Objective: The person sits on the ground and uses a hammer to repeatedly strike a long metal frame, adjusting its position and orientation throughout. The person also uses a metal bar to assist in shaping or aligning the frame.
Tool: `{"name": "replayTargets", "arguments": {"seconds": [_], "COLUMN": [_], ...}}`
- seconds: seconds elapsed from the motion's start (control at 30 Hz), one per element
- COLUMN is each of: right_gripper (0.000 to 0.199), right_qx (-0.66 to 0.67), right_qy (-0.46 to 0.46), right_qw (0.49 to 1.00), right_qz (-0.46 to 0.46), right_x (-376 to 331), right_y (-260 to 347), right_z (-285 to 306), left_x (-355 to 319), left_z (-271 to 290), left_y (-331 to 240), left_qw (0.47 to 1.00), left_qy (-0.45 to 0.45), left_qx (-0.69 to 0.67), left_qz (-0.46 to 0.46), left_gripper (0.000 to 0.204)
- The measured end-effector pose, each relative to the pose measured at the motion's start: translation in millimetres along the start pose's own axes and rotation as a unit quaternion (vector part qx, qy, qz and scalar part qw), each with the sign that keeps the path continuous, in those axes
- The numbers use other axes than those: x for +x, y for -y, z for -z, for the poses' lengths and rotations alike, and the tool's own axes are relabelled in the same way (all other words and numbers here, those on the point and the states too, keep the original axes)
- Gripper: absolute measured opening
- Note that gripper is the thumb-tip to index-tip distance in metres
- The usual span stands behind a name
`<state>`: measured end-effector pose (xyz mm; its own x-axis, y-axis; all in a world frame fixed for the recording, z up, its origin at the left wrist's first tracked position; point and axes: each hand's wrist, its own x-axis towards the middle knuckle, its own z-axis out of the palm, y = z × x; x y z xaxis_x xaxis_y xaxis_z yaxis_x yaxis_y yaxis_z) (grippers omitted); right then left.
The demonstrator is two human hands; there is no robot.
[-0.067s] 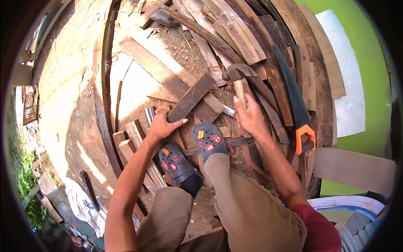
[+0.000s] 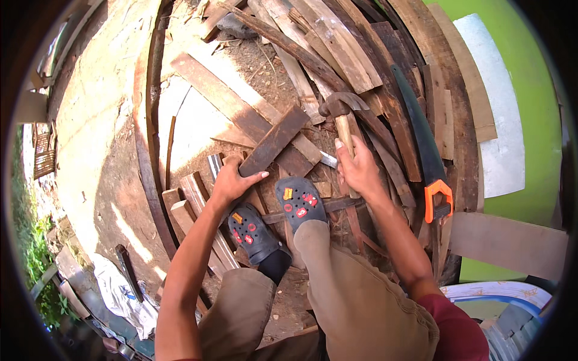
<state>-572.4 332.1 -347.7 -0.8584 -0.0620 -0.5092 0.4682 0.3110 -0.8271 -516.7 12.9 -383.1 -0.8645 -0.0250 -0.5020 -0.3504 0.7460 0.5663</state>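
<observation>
My left hand [image 2: 232, 182] grips the near end of a short dark wooden board [image 2: 275, 140], its thumb along the edge and the other fingers hidden. That board lies across a longer plank [image 2: 223, 98] running up to the left. In my right hand [image 2: 359, 165] is a claw hammer [image 2: 342, 110], held by its pale wooden handle with the head pointing away from me. The hammer head is raised to the right of the board and does not touch it. A pale metallic piece [image 2: 329, 159] shows beside the plank's near end.
My feet in dark clogs [image 2: 301, 201] rest just below the boards. A pile of old planks [image 2: 337, 45] fills the far right. A handsaw [image 2: 415, 126] with an orange handle leans there. A white cloth [image 2: 120, 295] lies at the lower left, beside a long beam [image 2: 144, 126].
</observation>
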Motion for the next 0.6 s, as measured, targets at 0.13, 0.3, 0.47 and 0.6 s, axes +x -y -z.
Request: {"name": "replayTargets", "arguments": {"seconds": [0.13,0.3,0.47,0.6], "right_gripper": [0.040,0.041,0.042,0.041], "right_qx": [-0.065,-0.112,-0.118,-0.093], "right_qy": [-0.044,-0.065,-0.052,-0.054], "right_qw": [0.995,0.984,0.987,0.986], "right_qz": [0.064,0.125,0.098,0.127], "right_x": [3.5,1.2,0.8,3.8], "right_y": [-6.9,0.8,19.7,22.4], "right_z": [5.1,8.9,4.6,-9.0], "left_x": [-8.6,0.1,7.0,0.6], "left_z": [-15.6,-12.1,6.2,-3.5], "left_y": [-16.8,-10.9,-9.7,-17.3], "left_qw": [0.992,0.979,0.988,0.989], "left_qy": [-0.059,-0.163,-0.087,-0.088], "left_qx": [0.044,0.087,0.073,0.069], "left_qz": [0.099,0.083,0.107,0.097], "left_gripper": [0.073,0.063,0.064,0.069]}}
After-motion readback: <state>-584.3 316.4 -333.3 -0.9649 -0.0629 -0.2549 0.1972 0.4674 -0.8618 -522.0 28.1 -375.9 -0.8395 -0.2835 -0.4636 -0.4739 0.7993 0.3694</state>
